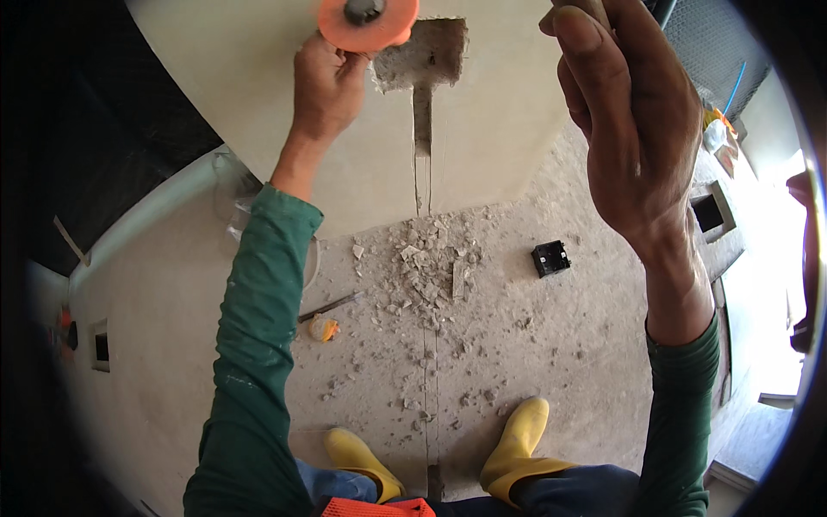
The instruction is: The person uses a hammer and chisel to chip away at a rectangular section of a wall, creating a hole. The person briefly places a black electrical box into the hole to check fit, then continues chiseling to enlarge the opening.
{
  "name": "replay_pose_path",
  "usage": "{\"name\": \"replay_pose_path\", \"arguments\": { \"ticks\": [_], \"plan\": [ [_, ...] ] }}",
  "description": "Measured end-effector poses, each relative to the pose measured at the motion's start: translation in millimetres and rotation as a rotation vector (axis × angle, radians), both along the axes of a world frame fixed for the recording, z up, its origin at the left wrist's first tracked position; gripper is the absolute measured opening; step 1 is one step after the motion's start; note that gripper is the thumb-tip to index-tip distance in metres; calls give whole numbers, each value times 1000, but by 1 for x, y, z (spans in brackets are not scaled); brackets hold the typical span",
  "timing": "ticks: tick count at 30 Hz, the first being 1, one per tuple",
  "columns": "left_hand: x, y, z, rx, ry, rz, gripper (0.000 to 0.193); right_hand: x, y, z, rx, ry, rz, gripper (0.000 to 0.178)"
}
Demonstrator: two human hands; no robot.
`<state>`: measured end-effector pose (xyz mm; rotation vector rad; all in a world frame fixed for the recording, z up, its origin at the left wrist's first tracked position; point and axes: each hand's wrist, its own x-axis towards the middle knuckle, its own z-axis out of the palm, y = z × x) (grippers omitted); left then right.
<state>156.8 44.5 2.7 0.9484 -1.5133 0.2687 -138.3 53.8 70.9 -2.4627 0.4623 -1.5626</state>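
My left hand [329, 90] is closed on a chisel with a round orange hand guard [379, 21] and a grey metal striking end. It is raised against the pale wall, beside the left edge of a rough rectangular recess [431, 56] cut into it. A narrow chased groove [422, 121] runs down from the recess, and scored lines continue below it. My right hand [642, 129] is lifted at the upper right, its fingers wrapped round a wooden handle [593, 9]. The rest of that tool lies outside the picture.
Broken plaster rubble [426, 267] is heaped at the wall's foot. A black square electrical box [550, 258] lies to its right. A dark metal bar [332, 306] and an orange-and-white roll [323, 328] lie left. My yellow boots [517, 439] stand among crumbs.
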Motion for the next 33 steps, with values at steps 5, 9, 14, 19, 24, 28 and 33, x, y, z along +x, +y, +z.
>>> {"name": "replay_pose_path", "arguments": {
  "ticks": [5, 9, 14, 19, 24, 28, 33],
  "plan": [
    [8, -3, -4, 80, -40, 61, 10, 9, 2, -5, -92, -23, 17, 30],
    [8, -4, -1, 97, -50, 45, 9, 14, -1, -7, 33, 358, -158, 27],
    [4, -3, 5, 145, -63, 46, 8, 9, 0, -3, -106, 134, -79, 25],
    [3, -3, 8, 159, -84, 51, 7, 9, -2, -2, -115, 309, -138, 25],
    [2, -3, 8, 163, -89, 25, 7, 10, 2, -10, -45, 177, -27, 28],
    [-1, -1, 11, 186, -92, 91, 7, 0, 0, -8, -56, 323, -93, 32],
    [-4, -1, 11, 148, -155, 49, 12, -1, 0, -4, 2, 181, -146, 34]
  ]
}}
